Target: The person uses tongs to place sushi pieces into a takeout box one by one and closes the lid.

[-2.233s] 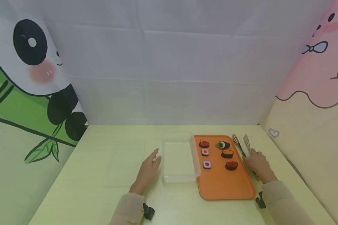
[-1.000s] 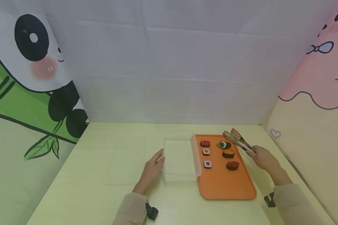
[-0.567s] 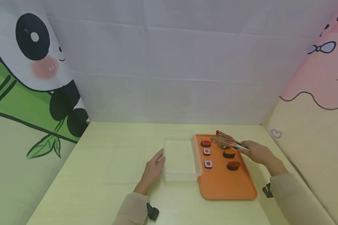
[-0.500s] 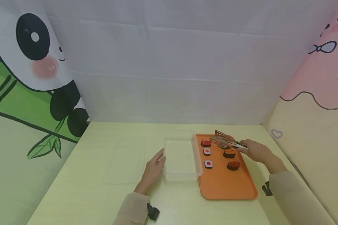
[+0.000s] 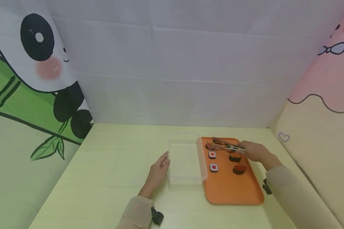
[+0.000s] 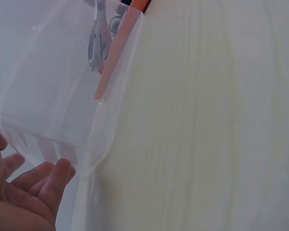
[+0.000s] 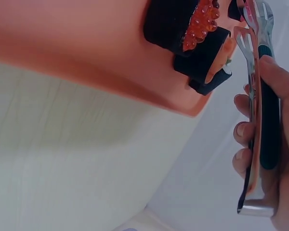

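left sleeve [image 5: 136,212] and right sleeve [image 5: 298,195]: beige, plain, long. left hand [image 5: 156,173] and right hand [image 5: 255,151] bare. small black rounded-blocky device [image 5: 157,217] at left cuff; black angular piece [image 5: 266,187] at right cuff, partly hidden.

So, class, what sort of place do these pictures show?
Probably a staged tabletop set, not a working kitchen: a creased pale backdrop stands behind the table, a cartoon panda decorates one side, and toy-looking sushi sits on an orange tray.

This looks like a small staged booth. A creased white sheet [image 5: 189,57] stands behind the pale tabletop [image 5: 80,197], and the side walls [image 5: 324,149] carry a cartoon panda [image 5: 41,76] and a pink figure [image 5: 326,79].
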